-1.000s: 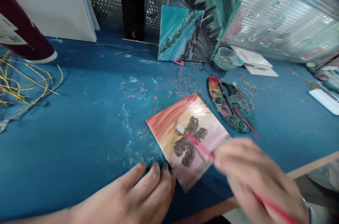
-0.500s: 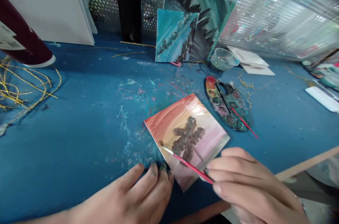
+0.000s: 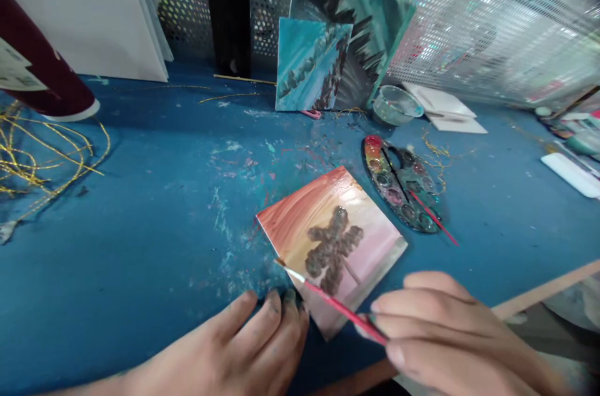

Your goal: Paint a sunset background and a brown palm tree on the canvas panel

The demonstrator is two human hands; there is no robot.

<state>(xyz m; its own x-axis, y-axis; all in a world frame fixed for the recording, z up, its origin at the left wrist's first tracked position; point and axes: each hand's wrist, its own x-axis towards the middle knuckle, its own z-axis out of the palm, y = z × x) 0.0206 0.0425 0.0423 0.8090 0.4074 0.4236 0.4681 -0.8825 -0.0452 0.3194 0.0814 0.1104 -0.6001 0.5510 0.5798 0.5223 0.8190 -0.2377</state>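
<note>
Small square canvas [image 3: 293, 237] lying flat on the bench [image 3: 140, 227], right of centre toward the near edge, turned like a diamond. The background looks finished to me: glossy red-orange at the far corner, fading through gold into pink, covered right out to the edges. On top sits a dark brown tree shape [image 3: 334, 250], made of chunky blobs in a rough cross, with a thin pale line [image 3: 351, 272] running off toward the near right. Feels mid-way at best, since that's the only thing painted over the background so far.

The right hand [image 3: 443, 336] has its fingers curled in a pinch around a thin red-handled paintbrush [image 3: 340, 306], with the tip right at the canvas's near left edge. The left hand [image 3: 239, 340] lies open on the bench, its paint-smudged fingertips [image 3: 290, 299] against the near edge.

Farther right there's a paint palette [image 3: 398, 183] with a second red brush [image 3: 434, 216] lying on it, plus a glass water cup [image 3: 397, 105]. Two finished-looking teal paintings [image 3: 312, 65] lean at the far side, and gold cord [image 3: 37, 158] lies off left.
</note>
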